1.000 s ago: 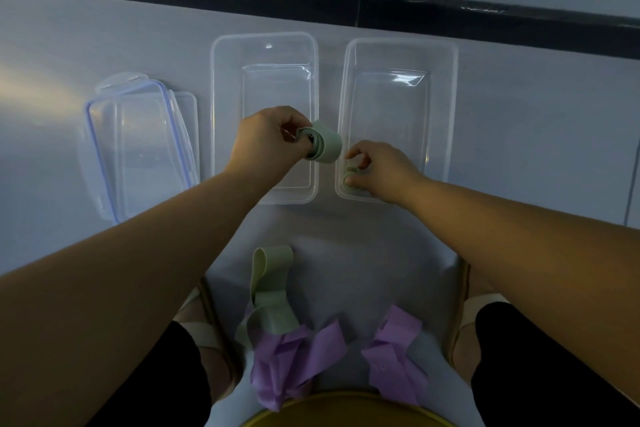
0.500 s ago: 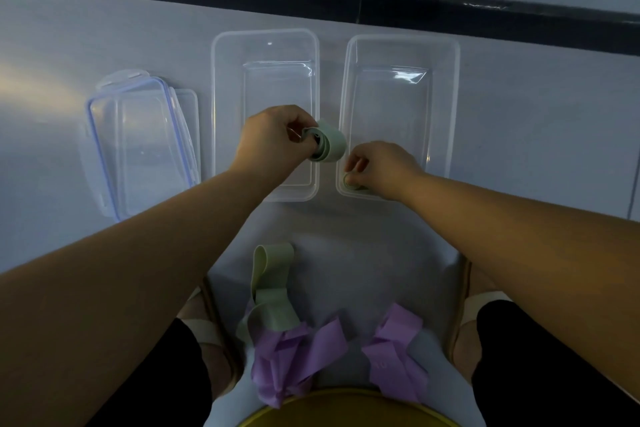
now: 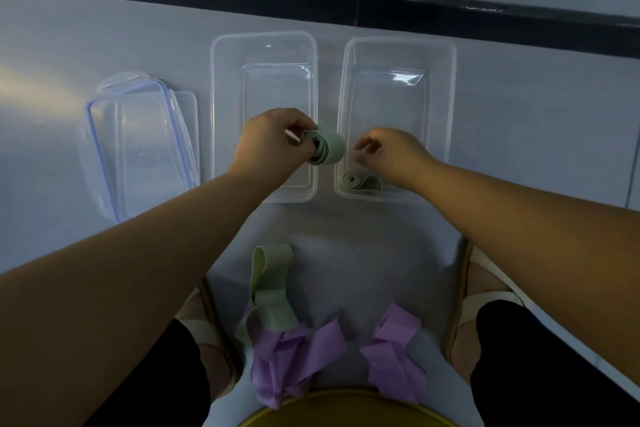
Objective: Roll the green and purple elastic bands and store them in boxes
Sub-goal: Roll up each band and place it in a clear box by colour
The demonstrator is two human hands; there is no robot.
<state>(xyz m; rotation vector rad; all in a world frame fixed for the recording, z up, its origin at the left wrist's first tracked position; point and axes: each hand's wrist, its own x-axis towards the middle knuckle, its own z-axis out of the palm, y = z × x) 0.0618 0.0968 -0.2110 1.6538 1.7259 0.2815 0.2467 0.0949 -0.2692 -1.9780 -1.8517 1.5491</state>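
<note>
Two clear plastic boxes stand side by side, the left box [image 3: 221,107] and the right box [image 3: 450,107]. My left hand [image 3: 268,142] grips a rolled green band [image 3: 327,149] in the air between the boxes. A second rolled green band [image 3: 360,181] lies in the near left corner of the right box. My right hand [image 3: 391,152] hovers just above that roll with loosely curled fingers, holding nothing. An unrolled green band [image 3: 270,288] and two heaps of purple bands, one [image 3: 294,360] on the left and one [image 3: 394,354] on the right, lie near me.
Two stacked clear lids with blue seals [image 3: 138,146] lie left of the boxes. A dark strip [image 3: 346,7] runs along the far edge of the pale surface. My knees and a yellow seat edge [image 3: 346,409] are at the bottom.
My right hand has let go of the green roll in the right box and lifted off it. My left hand has kept its roll almost in place.
</note>
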